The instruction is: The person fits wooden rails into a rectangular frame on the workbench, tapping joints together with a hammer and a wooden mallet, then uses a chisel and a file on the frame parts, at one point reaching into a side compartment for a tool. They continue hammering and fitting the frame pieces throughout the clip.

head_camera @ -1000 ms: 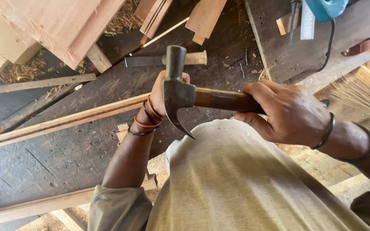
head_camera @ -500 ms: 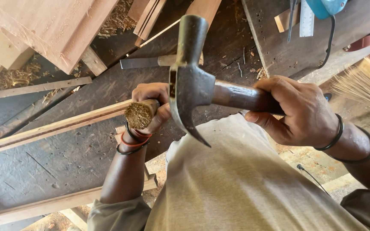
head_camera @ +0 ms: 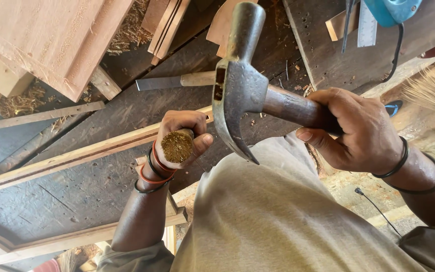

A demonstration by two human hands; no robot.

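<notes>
The left hand was closed in a fist around an upright wooden handle, its frayed, mushroomed butt end facing up toward the camera and sitting just proud of the curled fingers; the tool below the fist was hidden, so I could not tell what kind it was. The right hand was wrapped tight on the dark wooden shaft of a claw hammer. The hammer's shaft ran roughly 3 to 9 o'clock, and its steel head stood crosswise at the 9 o'clock end, striking face up toward 12 o'clock and claw curving down toward 6. From the hammer head the frayed butt lay at about 8 o'clock, near but apart, with a clear gap between claw tip and thumb. The left hand was plainly the nearer one to the butt, since it gripped it; the right hand was well apart at 3 o'clock. The butt looked fibrous, yellow-brown and splayed, as wood looks after repeated striking. The left wrist carried several red and black bands, the right wrist two black ones. Beneath the fist a long pale wooden strip ran from 8 to 2 o'clock across the dark workbench. A chisel lay flat at 12 o'clock, well apart from both hands.
</notes>
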